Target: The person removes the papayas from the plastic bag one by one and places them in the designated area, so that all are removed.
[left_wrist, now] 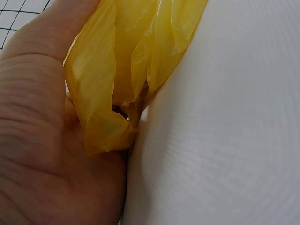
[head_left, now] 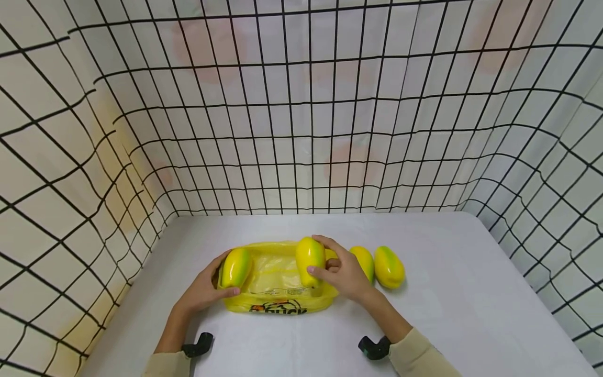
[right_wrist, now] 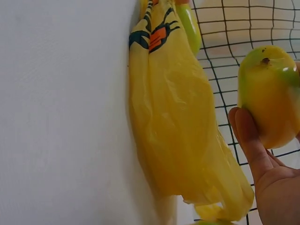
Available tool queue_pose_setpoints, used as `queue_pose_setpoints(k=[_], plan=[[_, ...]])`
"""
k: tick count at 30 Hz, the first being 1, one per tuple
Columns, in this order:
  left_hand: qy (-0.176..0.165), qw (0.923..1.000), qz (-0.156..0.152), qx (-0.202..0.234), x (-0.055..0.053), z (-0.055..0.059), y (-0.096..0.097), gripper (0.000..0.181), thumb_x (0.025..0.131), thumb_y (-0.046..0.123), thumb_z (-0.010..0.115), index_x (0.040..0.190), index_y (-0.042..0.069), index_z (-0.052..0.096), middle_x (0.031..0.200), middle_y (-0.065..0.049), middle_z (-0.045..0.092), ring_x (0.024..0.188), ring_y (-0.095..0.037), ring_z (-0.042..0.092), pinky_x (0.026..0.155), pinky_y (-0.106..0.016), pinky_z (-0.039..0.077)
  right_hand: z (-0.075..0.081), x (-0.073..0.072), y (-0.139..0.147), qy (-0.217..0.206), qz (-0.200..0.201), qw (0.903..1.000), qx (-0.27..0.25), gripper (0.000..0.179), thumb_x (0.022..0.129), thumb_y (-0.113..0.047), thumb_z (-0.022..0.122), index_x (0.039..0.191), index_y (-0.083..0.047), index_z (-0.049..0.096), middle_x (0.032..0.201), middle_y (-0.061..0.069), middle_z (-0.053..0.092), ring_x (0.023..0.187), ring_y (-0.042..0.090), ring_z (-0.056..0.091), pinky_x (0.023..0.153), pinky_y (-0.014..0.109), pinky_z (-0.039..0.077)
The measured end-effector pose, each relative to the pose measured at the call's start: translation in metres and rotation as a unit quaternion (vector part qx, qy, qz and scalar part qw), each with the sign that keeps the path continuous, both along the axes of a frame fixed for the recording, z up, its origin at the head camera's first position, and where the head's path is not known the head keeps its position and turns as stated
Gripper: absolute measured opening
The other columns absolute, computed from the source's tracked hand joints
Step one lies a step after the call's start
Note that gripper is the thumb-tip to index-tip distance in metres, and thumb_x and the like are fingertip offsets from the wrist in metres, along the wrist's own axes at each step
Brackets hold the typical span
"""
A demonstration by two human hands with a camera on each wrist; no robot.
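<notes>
A yellow plastic bag (head_left: 278, 302) with dark lettering lies open on the white table. My left hand (head_left: 202, 287) grips its left end, thumb at the front rim and fingers behind. Beside that hand, a yellow-green mango (head_left: 237, 268) sits at the bag's left end. The left wrist view shows the bag's crumpled film (left_wrist: 101, 79) against the palm; the fingertips are hidden there. Over the bag's right part, my right hand (head_left: 346, 272) holds another mango (head_left: 310, 261) upright between thumb and fingers. That mango (right_wrist: 267, 98) appears above the bag in the right wrist view.
Two more mangoes rest right of the bag: one (head_left: 363, 262) partly behind my right hand, the other (head_left: 389, 267) farther right. White walls with a black grid (head_left: 311, 136) surround the table (head_left: 471, 314) at the back and sides. Black wrist mounts (head_left: 374, 347) sit at both sleeves.
</notes>
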State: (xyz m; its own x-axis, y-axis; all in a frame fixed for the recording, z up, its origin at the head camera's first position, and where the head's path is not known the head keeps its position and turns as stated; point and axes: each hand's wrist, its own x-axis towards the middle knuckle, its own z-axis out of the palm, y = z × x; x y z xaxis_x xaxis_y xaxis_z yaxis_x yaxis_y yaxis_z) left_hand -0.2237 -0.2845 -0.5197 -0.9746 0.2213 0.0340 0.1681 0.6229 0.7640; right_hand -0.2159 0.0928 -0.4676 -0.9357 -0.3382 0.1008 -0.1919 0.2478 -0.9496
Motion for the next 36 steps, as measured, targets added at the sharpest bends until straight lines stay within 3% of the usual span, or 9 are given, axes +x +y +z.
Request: queue_pose_setpoints(k=[8,25,36], plan=[[-0.003,1.0000,0.001,0.003,0.000,-0.001,0.000,0.103,0.072,0.045,0.082,0.154,0.028,0.022,0.155,-0.005,0.034,0.136,-0.030,0.039,0.113,-0.060,0.030,0.003,-0.001,0.016,0.011,-0.008,0.9999,-0.004,0.070,0.083,-0.038,0.076,0.143,-0.043,0.040,0.144,0.001,0.043,0.086,0.020,0.070,0.070,0.029,0.059],[-0.006,1.0000,0.007,0.000,0.001,0.000,0.001,0.103,0.072,0.046,0.082,0.154,0.029,0.022,0.155,-0.005,0.034,0.136,-0.030,0.039,0.113,-0.060,0.030,0.006,-0.001,0.051,0.014,-0.039,0.9991,-0.008,0.065,0.085,-0.036,0.075,0.140,-0.046,0.042,0.145,0.007,0.039,0.095,0.026,0.069,0.075,0.031,0.060],[-0.001,1.0000,0.005,0.005,0.001,-0.002,0.000,0.102,0.073,0.046,0.081,0.154,0.029,0.022,0.154,-0.005,0.036,0.135,-0.029,0.041,0.113,-0.060,0.031,0.017,0.004,0.071,0.018,-0.036,0.9992,-0.002,0.065,0.089,-0.025,0.071,0.145,-0.034,0.041,0.148,0.009,0.036,0.101,0.031,0.066,0.076,0.030,0.060]])
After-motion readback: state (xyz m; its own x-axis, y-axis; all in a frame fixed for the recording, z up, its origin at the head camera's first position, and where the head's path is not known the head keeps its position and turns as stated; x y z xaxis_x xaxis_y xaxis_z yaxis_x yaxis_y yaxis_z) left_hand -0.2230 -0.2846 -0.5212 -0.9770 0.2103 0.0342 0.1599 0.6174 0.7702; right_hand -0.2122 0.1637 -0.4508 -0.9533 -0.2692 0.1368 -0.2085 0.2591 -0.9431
